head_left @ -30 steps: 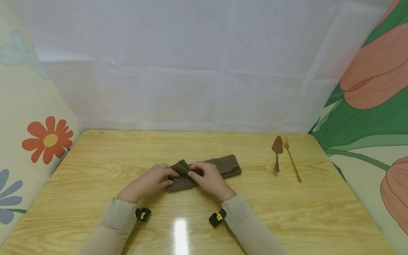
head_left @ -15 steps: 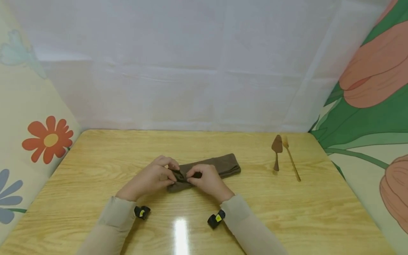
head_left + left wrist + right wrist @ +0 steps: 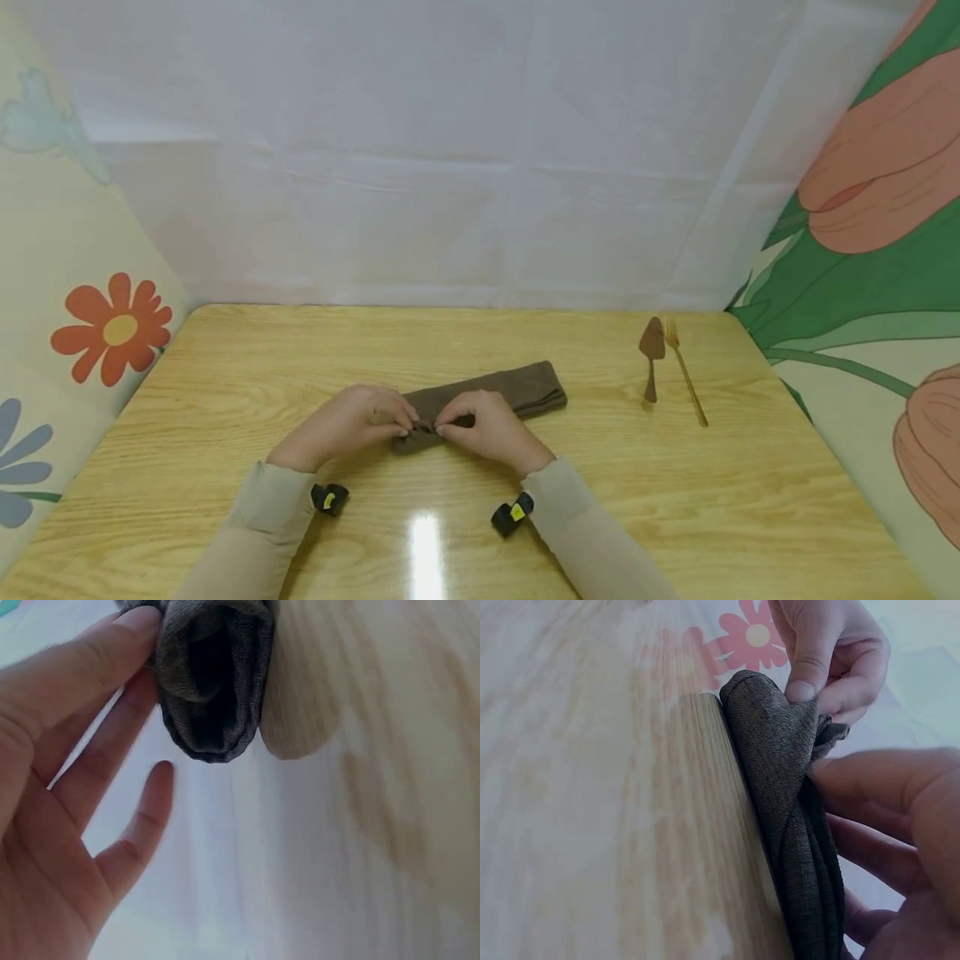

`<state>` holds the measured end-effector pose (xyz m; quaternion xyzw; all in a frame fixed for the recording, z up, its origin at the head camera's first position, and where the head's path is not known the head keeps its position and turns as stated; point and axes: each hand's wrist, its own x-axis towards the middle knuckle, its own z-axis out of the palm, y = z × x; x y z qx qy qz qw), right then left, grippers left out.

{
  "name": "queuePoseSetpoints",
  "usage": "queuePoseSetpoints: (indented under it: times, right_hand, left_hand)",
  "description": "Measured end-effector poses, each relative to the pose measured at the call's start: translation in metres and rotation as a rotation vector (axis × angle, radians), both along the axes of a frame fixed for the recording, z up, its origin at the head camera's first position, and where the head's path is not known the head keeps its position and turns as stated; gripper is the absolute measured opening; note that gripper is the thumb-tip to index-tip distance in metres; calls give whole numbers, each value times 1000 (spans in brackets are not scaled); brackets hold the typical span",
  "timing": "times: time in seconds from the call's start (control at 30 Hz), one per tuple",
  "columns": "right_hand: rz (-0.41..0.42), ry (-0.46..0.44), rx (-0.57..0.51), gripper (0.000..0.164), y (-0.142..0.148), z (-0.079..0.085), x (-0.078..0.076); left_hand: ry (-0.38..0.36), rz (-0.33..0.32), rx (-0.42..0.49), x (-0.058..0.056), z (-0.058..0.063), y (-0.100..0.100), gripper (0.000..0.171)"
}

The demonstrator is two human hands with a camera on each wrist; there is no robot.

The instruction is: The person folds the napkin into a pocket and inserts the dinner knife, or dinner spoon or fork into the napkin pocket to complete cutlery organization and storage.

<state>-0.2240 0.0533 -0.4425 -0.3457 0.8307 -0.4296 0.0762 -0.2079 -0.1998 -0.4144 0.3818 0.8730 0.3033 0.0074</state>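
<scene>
Two hands pinch one end of a folded brown cloth

In the head view, the brown cloth (image 3: 525,387) lies in the middle part of the wooden table (image 3: 600,475), between its left and right edges. It is a long, flat strip, set slantwise, with its right end nearer to the far edge. The left hand (image 3: 348,427) and the right hand (image 3: 491,427) both pinch the cloth at its left end, with the fingertips close together. Near the far right corner lie a cake server (image 3: 652,340), with a brown triangular blade, and a slim golden fork (image 3: 687,377), side by side.

In the left wrist view, the thumb presses the cloth against the finger behind it, while the little finger stands apart. The cloth end is rolled in thick layers, like a short tube, and its hollow inside looks dark.

In the right wrist view, the fingers of both hands hold the cloth narrowly at a raised fold. The fabric shows a fine woven texture, and several layers lie along its side.
</scene>
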Motion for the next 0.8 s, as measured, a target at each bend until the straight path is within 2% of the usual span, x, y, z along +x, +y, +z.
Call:
queuePoseSetpoints:
  times: [0.17,0.3,0.5,0.67,0.8]
  right_hand:
    - [-1,-42,6,10,1,0,1]
    - [-8,-58,29,6,0,2,2]
    - [12,-20,24,5,0,2,2]
    - [22,-3,31,5,0,1,2]
    - [11,-11,57,6,0,3,2]
  left_hand:
    - [-54,31,-59,-1,0,0,17]
    - [-50,10,-80,-1,0,2,17]
    - [7,-52,-92,-1,1,6,20]
    - [40,-55,-123,2,0,7,22]
    - [59,-59,-146,1,0,8,16]
